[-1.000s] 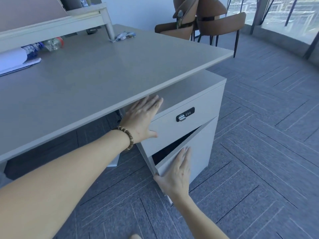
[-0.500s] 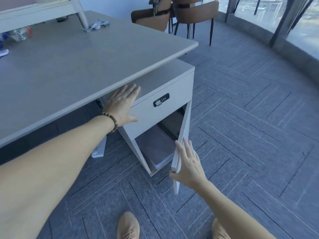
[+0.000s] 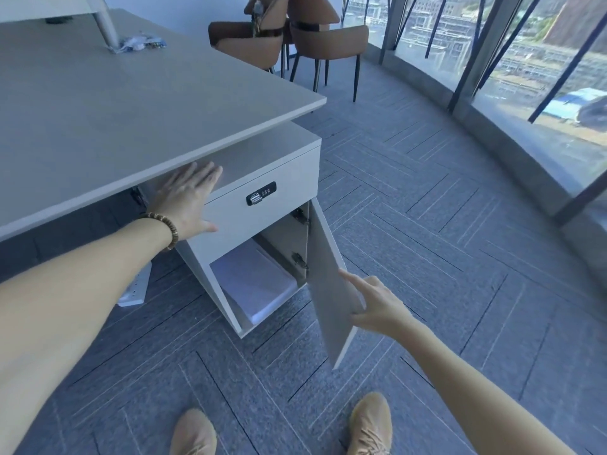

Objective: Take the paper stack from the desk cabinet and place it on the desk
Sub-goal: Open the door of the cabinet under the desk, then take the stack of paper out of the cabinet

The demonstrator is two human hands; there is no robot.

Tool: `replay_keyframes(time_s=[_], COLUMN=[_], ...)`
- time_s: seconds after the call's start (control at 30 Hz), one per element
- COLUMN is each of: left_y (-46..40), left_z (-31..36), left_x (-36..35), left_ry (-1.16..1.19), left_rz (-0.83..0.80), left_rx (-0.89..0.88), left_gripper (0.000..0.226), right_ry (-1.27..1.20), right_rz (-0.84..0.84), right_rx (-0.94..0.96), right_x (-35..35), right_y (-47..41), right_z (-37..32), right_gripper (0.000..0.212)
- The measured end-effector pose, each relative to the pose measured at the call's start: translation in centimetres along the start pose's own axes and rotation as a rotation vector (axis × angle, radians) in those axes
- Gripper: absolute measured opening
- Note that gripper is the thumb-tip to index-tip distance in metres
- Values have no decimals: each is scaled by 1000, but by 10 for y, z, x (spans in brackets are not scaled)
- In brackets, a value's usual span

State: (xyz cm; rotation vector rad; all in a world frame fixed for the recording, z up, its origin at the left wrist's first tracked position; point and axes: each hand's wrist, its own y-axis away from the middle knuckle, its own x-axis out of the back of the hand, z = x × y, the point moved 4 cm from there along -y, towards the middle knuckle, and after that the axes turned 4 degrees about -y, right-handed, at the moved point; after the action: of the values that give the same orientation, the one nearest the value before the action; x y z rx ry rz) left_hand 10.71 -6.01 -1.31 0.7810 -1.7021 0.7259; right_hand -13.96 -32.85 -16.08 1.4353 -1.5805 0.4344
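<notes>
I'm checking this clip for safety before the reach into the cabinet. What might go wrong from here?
1. The cabinet door hangs open beside the right hand; it may swing back onto the reaching arm.
2. The paper stack lies flat and low in the cabinet; lifted one-handed, sheets may slide off.
3. The left hand sits under the desk edge, which may get bumped on rising.

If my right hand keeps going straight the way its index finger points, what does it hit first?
Likely the cabinet door. The right hand is at the door's outer face, its index finger aimed up along the panel toward the hinges. Depth is unclear, so it may already be touching.
</notes>
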Motion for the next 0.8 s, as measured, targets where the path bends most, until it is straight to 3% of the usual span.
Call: replay_keyframes(time_s=[0.17, 0.33, 0.5, 0.63, 0.8], left_y=[0, -1, -1, -2, -3], left_z=[-1, -1, -2, 0, -3], left_x=[0, 0, -2, -2, -4], left_ry=[-4, 4, 9, 24, 29], left_rz=[3, 9, 21, 26, 27], left_rx=[-2, -3, 7, -1, -1], left_gripper=[117, 116, 116, 115, 116], right_ry=[115, 173, 195, 301, 301], right_rz=[81, 270, 348, 306, 306], right_rx=[-31, -90, -185, -253, -255], right_x=[10, 18, 19, 18, 30], right_y=[-8, -15, -31, -41, -52], right_z=[7, 6, 16, 38, 49], right_gripper=[82, 70, 90, 116, 121])
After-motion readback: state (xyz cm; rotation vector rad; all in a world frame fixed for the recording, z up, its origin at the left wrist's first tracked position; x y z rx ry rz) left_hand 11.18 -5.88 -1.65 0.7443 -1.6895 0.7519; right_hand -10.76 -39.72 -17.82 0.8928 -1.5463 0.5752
